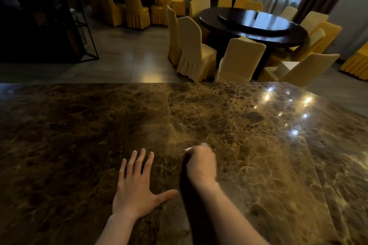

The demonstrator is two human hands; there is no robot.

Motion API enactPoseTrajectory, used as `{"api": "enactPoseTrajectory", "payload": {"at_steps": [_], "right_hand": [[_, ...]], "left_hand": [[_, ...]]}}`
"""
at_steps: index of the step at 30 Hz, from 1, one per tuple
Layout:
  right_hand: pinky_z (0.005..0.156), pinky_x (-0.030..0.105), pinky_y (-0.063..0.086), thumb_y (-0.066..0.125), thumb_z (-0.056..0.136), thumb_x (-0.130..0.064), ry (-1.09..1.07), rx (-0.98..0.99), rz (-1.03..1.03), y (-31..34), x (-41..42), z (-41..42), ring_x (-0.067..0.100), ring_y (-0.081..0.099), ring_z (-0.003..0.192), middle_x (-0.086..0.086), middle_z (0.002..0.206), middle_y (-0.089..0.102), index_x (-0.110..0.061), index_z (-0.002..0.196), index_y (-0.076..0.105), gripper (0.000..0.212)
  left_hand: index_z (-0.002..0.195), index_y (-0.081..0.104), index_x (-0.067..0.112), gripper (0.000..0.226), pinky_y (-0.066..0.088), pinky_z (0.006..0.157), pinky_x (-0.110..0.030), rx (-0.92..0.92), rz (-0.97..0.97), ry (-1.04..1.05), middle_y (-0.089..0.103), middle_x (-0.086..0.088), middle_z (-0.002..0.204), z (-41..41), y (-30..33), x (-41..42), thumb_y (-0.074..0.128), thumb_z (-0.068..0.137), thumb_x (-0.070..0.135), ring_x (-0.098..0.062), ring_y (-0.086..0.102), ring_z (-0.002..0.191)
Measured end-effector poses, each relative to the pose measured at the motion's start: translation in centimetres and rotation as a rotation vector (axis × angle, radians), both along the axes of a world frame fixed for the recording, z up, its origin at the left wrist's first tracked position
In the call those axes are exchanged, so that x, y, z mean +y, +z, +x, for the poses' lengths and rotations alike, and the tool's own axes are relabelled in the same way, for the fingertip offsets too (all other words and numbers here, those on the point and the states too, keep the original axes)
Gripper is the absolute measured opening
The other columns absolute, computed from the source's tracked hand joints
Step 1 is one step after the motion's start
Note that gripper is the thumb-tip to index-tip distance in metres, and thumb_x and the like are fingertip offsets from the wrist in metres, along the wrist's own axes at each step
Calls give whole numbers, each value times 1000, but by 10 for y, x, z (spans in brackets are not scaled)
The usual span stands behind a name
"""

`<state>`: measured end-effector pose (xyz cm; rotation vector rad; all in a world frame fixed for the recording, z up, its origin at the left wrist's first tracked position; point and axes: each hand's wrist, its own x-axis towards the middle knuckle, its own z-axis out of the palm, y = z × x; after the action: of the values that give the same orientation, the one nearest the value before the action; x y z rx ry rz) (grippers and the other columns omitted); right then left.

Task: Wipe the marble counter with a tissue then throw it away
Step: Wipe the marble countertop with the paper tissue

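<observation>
A dark brown marble counter [249, 129] with gold veins fills the lower half of the view. My left hand [137, 187] lies flat on it, palm down, fingers spread, holding nothing. Just to its right, my right hand [201, 163] is curled into a fist pressed on the stone and is motion-blurred. A small white edge of tissue [188, 149] sticks out at the fist's upper left; the remainder of the tissue is hidden inside the hand.
The counter's far edge [139, 83] runs across the middle of the view. Beyond it are round dark dining tables [258, 26] ringed by yellow and cream covered chairs [191, 49], a tiled floor, and a black metal shelf frame [83, 26] at the left.
</observation>
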<state>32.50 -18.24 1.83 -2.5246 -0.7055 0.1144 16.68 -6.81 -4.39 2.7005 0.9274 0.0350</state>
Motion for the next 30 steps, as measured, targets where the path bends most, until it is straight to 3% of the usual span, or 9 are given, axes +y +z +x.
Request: {"api": "enactPoseTrajectory", "payload": {"at_steps": [5,7,9,12,15,17,21,24,30], "right_hand": [[79,30,57,67,92,-9,528,82,-1,-3,15,-63,13,58,86,-3,100,58,-22,104,77,21],[81,31,57,69,91,-12,499,42,-23,-2,1,-43,12,60,89,-5,101,59,-23,105,77,19],[85,35,57,66,92,-12,280,27,-48,1,-13,-4,17,65,95,-2,103,66,-20,101,78,17],[88,41,58,61,88,-2,-50,82,-51,4,-44,59,27,70,99,8,104,76,-13,99,80,25],[86,40,54,57,88,0,-170,5,-44,-2,-48,61,35,67,100,12,105,71,-9,99,79,26],[84,38,51,56,89,0,-73,-33,-43,-7,-34,28,30,64,96,9,101,65,-10,100,77,26],[77,28,54,62,89,-5,345,20,9,-13,-20,-39,12,59,86,-6,95,59,-22,103,77,26],[79,26,52,64,89,-14,474,85,-17,-8,-44,-24,11,59,88,-8,95,59,-24,104,78,23],[83,37,56,62,88,-3,-133,-13,-57,1,-97,88,29,71,99,9,104,78,-14,105,80,27]], "left_hand": [[165,-13,29,103,-7,133,-55,2,33,-19,-17,-1,176,-2,-5,3,34,84,72,-18,-35,153],[163,-18,31,118,-14,131,-52,9,14,-8,-24,3,173,-4,-5,1,36,80,94,-18,-33,155],[161,-21,33,135,-19,129,-49,7,3,12,-29,9,168,-4,-3,-1,22,62,114,-18,-32,156],[164,-17,34,143,-16,131,-51,6,-4,29,-26,8,171,-1,-2,-1,15,53,118,-16,-33,156],[165,-15,34,143,-14,131,-51,7,-20,34,-23,7,173,0,-4,-1,16,53,118,-16,-33,155],[165,-13,33,143,-13,132,-52,-7,-17,26,-21,6,174,-1,-5,-1,17,54,118,-16,-31,156],[164,-17,32,143,-10,132,-52,38,22,1,-21,3,175,-2,-5,1,5,51,116,-18,-31,156],[165,-14,32,144,-10,132,-52,7,4,14,-19,3,175,-2,-5,1,11,52,118,-18,-29,157],[166,-11,33,144,-12,132,-51,-19,6,19,-19,5,174,-1,-3,0,15,53,118,-18,-29,158]]}}
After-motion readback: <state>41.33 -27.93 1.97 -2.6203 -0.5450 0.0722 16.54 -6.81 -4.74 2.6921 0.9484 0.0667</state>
